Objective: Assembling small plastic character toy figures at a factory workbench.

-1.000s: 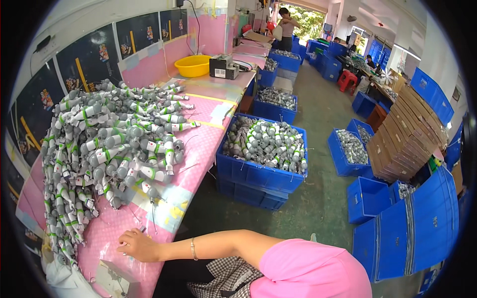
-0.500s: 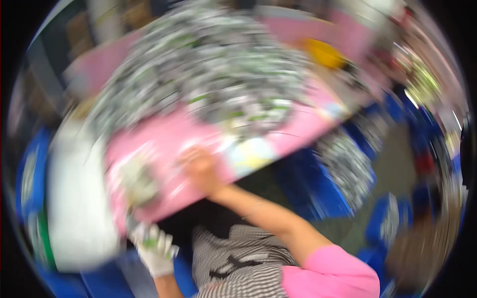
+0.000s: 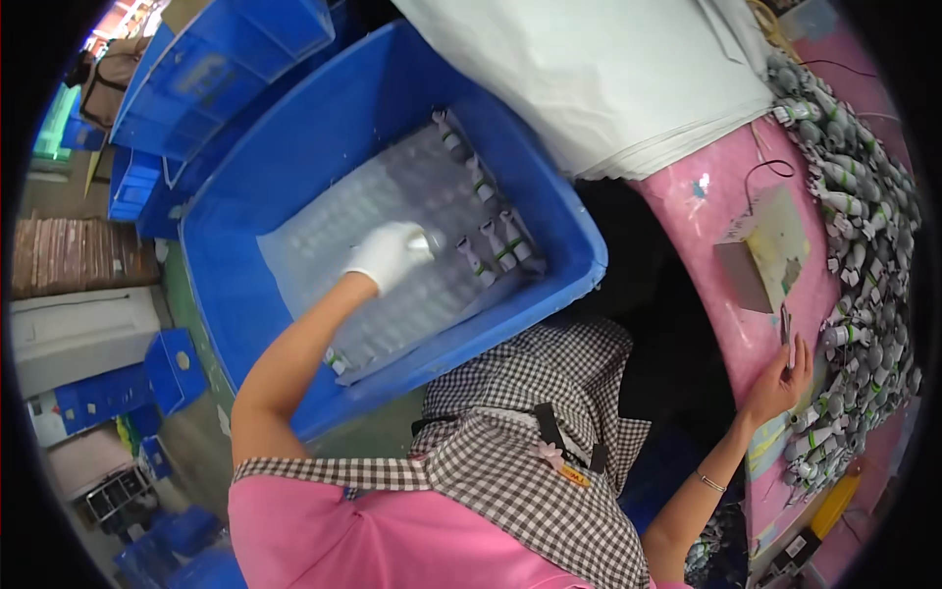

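Note:
My left hand (image 3: 386,257), in a white glove, reaches over the large blue bin (image 3: 226,294). Its fingers close around a small piece with a pale, shiny round end (image 3: 426,242); the rest of it is hidden. Below lies a translucent sheet (image 3: 343,211) with rows of shapes dimly showing through. Several small grey pieces with white wraps and green bands (image 3: 498,245) rest along the bin's right side. At the pink table (image 3: 677,211), my bare right hand (image 3: 782,381) grips a slim dark metal tool (image 3: 785,326), pointing toward a small open box (image 3: 751,270).
Many similar grey pieces (image 3: 863,245) are heaped along the table's right side. White sheets (image 3: 589,79) are stacked between bin and table. Blue crates (image 3: 221,69) stand at the upper left, near piled flat cardboard (image 3: 78,257). A yellow-handled tool (image 3: 834,506) lies at the lower right.
The view has swung left from the table to the blue bin. My gloved left hand has moved from the table's near edge to over the bin. My right hand stays by the table.

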The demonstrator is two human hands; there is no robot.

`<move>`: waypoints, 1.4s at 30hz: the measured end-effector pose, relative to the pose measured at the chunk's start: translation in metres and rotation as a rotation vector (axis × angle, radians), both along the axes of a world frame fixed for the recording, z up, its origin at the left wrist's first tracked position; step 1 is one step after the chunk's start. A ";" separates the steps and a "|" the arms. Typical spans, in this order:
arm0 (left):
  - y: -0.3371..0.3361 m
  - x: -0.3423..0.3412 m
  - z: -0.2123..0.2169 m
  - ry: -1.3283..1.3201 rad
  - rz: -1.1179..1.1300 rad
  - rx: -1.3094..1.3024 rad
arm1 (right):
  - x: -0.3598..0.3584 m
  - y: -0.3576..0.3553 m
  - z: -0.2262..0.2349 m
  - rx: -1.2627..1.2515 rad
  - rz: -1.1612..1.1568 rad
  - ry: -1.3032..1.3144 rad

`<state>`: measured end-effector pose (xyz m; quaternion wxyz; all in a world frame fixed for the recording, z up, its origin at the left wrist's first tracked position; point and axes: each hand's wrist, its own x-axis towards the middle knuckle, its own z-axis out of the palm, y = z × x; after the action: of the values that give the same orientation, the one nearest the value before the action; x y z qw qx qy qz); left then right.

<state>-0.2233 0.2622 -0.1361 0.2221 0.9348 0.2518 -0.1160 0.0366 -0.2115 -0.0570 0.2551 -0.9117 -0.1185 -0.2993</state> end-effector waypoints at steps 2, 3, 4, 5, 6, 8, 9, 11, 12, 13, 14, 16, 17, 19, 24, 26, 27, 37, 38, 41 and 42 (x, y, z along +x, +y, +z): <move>-0.023 0.001 -0.032 0.160 -0.169 -0.052 | 0.000 -0.005 -0.001 -0.077 0.008 -0.017; -0.034 0.003 -0.046 0.193 -0.231 -0.079 | 0.000 -0.007 -0.003 -0.135 0.009 -0.046; -0.039 0.007 -0.059 0.198 -0.229 -0.092 | 0.000 -0.003 -0.003 -0.147 0.012 -0.039; -0.042 0.015 -0.072 0.204 -0.416 -0.086 | 0.000 0.001 -0.003 -0.100 0.008 -0.022; -0.042 0.017 -0.086 0.209 -0.604 -0.080 | 0.001 0.005 -0.004 -0.053 0.002 -0.003; -0.037 0.023 -0.116 0.108 -0.709 -0.012 | 0.007 0.005 -0.006 -0.064 -0.011 -0.024; -0.033 0.026 -0.135 0.004 -0.811 0.062 | 0.011 0.004 -0.008 -0.068 -0.024 -0.047; -0.021 0.022 -0.187 -0.100 -0.948 0.224 | 0.020 0.005 -0.006 -0.039 0.016 -0.088; -0.016 0.033 -0.214 -0.426 -0.936 0.163 | 0.001 -0.007 0.018 0.025 -0.076 -0.126; -0.031 0.044 -0.217 -0.264 -0.909 0.234 | -0.001 -0.010 0.019 -0.065 -0.028 -0.161; -0.061 0.070 -0.153 0.156 -0.874 0.133 | -0.003 -0.017 0.011 -0.242 -0.162 -0.113; -0.070 0.106 -0.168 -0.067 -0.970 0.136 | 0.013 0.011 -0.015 -0.074 -0.214 -0.007; -0.092 0.148 -0.170 -0.202 -1.134 0.158 | 0.020 0.014 -0.025 0.049 -0.079 -0.109; -0.146 0.210 -0.170 -0.462 -1.430 0.177 | 0.025 0.016 -0.023 0.130 -0.136 -0.178; -0.167 0.237 -0.176 -0.902 -1.747 0.227 | -0.006 -0.004 -0.001 0.296 -0.189 -0.238; -0.146 0.239 -0.177 -1.016 -1.776 0.266 | -0.009 -0.004 0.001 0.286 -0.194 -0.276; -0.134 0.236 -0.178 -1.066 -1.779 0.284 | -0.009 -0.003 0.000 0.289 -0.202 -0.281; 0.024 0.126 -0.136 -1.306 -1.530 0.754 | -0.043 -0.081 0.040 0.283 -0.345 -0.415; 0.028 0.118 -0.132 -1.335 -1.512 0.796 | -0.040 -0.100 0.044 0.236 -0.425 -0.436; 0.026 0.097 -0.121 -1.432 -1.465 0.908 | -0.026 -0.150 0.053 0.169 -0.539 -0.421; 0.023 0.092 -0.116 -1.421 -1.457 0.924 | -0.022 -0.155 0.056 0.121 -0.604 -0.258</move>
<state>-0.1313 0.2851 -0.2522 -0.1742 0.7057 -0.5214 0.4469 0.0142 -0.3661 -0.0010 0.1915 -0.8433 0.1439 -0.4810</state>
